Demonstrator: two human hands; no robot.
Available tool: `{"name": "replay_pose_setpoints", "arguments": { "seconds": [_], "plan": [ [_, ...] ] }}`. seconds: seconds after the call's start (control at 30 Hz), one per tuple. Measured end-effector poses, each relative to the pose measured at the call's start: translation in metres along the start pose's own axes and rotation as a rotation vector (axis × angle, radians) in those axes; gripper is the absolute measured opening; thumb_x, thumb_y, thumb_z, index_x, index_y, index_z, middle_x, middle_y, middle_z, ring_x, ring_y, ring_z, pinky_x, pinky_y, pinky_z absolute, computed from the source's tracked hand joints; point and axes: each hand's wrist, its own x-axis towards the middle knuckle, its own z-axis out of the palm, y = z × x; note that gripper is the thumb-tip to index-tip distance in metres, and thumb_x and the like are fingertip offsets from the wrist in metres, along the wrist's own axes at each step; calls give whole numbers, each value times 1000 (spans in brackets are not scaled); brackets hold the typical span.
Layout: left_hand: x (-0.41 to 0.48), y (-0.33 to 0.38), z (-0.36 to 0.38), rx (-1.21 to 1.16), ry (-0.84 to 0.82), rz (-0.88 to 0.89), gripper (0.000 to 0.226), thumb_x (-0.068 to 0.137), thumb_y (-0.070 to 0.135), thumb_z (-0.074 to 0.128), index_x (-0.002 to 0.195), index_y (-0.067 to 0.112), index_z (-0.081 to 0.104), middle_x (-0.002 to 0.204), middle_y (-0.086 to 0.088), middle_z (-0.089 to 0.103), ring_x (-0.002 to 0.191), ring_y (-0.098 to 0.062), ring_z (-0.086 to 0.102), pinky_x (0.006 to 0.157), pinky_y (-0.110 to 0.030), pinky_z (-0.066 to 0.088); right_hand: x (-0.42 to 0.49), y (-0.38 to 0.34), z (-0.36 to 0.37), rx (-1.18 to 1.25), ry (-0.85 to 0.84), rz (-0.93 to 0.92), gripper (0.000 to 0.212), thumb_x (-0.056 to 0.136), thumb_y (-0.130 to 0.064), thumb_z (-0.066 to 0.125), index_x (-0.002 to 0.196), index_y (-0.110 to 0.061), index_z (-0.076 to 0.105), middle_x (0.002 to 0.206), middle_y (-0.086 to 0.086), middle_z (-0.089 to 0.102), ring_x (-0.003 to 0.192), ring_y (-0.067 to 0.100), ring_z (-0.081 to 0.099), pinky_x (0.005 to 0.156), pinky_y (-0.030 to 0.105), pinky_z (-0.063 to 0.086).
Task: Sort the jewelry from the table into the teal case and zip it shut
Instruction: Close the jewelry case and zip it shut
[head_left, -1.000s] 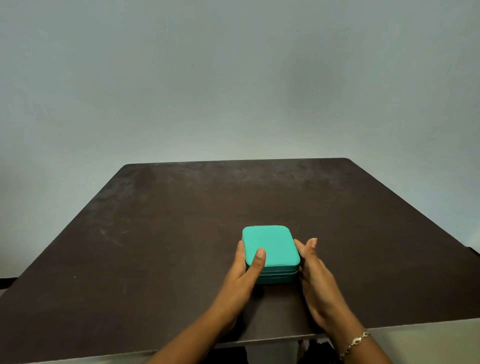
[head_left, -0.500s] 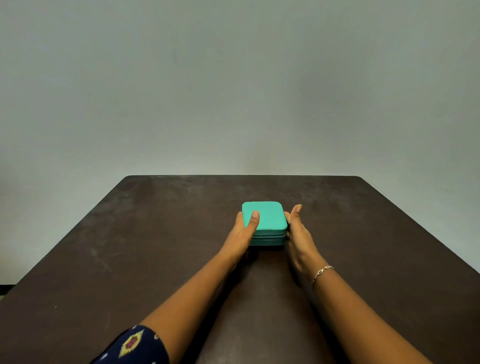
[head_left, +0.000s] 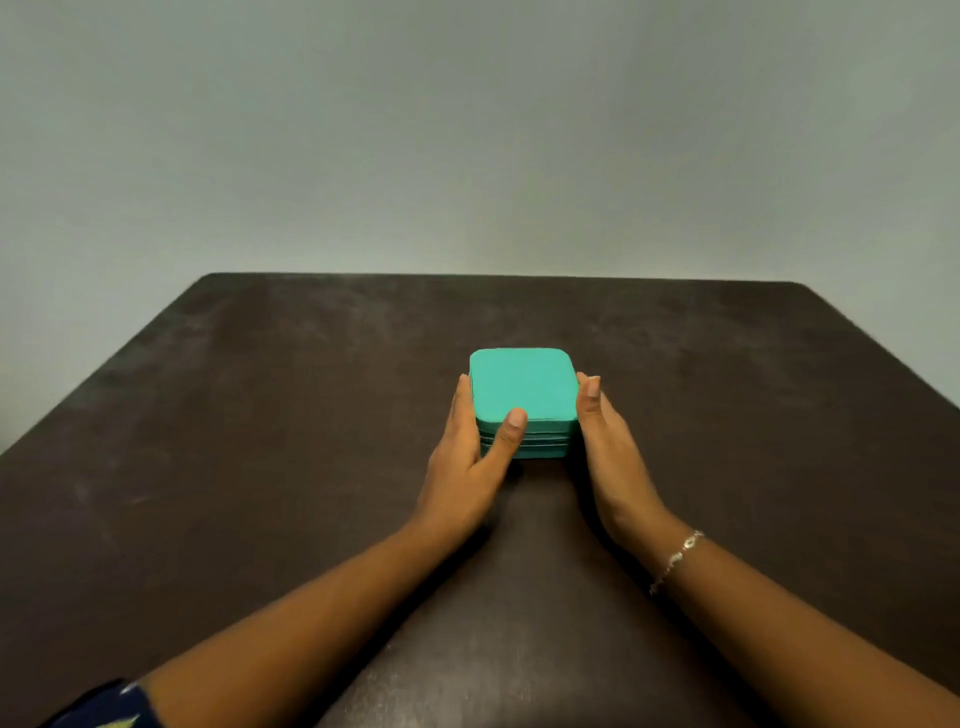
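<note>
The teal case (head_left: 522, 384) lies closed and flat on the dark brown table (head_left: 249, 426), about mid-table. My left hand (head_left: 467, 467) holds its near left corner, with fingers along the left side and the thumb on the front edge of the lid. My right hand (head_left: 613, 462) presses flat against the case's right side with its fingers straight. The zipper pull is not visible. I see no loose jewelry on the tabletop.
A thin silver bracelet (head_left: 675, 561) sits on my right wrist. A plain grey wall stands behind the table's far edge. A patterned dark sleeve (head_left: 104, 706) shows at the bottom left.
Both hands have slid the case away from the table's near edge toward the middle. In the last half second hands and case have hardly moved.
</note>
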Motion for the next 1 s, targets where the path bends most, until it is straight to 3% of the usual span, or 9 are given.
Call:
{"name": "replay_pose_setpoints", "arguments": {
  "seconds": [0.07, 0.17, 0.37, 0.47, 0.53, 0.83, 1.0],
  "plan": [
    [4, -6, 6, 63, 43, -20, 80, 82, 65, 34, 147, 28, 5, 151, 15, 22, 134, -4, 28, 108, -22, 27, 4, 10, -2, -53, -10, -4, 87, 71, -82, 31, 137, -27, 39, 140, -6, 46, 128, 8, 43, 109, 37, 34],
    [4, -10, 11, 134, 84, -34, 80, 78, 61, 35, 146, 31, 5, 152, 12, 25, 136, -6, 29, 111, -31, 30, 1, 18, -4, -75, -26, 14, 92, 69, -83, 33, 143, -28, 29, 144, -10, 40, 130, 4, 39, 108, 32, 35],
    [4, -1, 13, 159, 104, -98, 77, 79, 54, 41, 144, 34, 5, 151, 13, 26, 134, -3, 31, 109, -25, 33, -7, 11, 2, -180, 28, 59, 95, 66, -87, 26, 144, -34, 18, 149, -9, 31, 135, 5, 31, 110, 35, 34],
    [5, 1, 13, 190, 95, -91, 80, 80, 54, 47, 144, 30, 5, 152, 10, 23, 135, -3, 27, 101, -1, 26, -10, 2, 8, -239, 42, 65, 83, 70, -84, 25, 139, -41, 11, 152, -9, 24, 137, 4, 27, 109, 28, 34],
    [5, 3, 13, 181, 99, -92, 81, 81, 52, 52, 143, 26, 7, 152, 7, 21, 136, -3, 26, 98, 3, 23, -11, -2, 11, -285, 50, 70, 79, 74, -81, 25, 139, -39, 8, 153, -8, 21, 138, 5, 25, 109, 30, 34],
    [3, 5, 15, 201, 148, -57, 76, 85, 61, 40, 143, 22, 10, 152, -2, 21, 138, -13, 26, 106, -7, 25, -10, -4, 16, -457, 113, 41, 77, 86, -67, 25, 145, -19, 13, 152, 6, 24, 136, 19, 32, 102, 43, 43],
    [2, 10, 12, 278, 108, -135, 82, 82, 67, 37, 142, 20, 5, 154, -7, 18, 141, -14, 19, 109, -16, 22, -9, -15, 13, -563, 82, 70, 83, 82, -70, 23, 144, -16, 15, 152, 8, 22, 136, 12, 23, 104, 25, 31]
  ]
}}
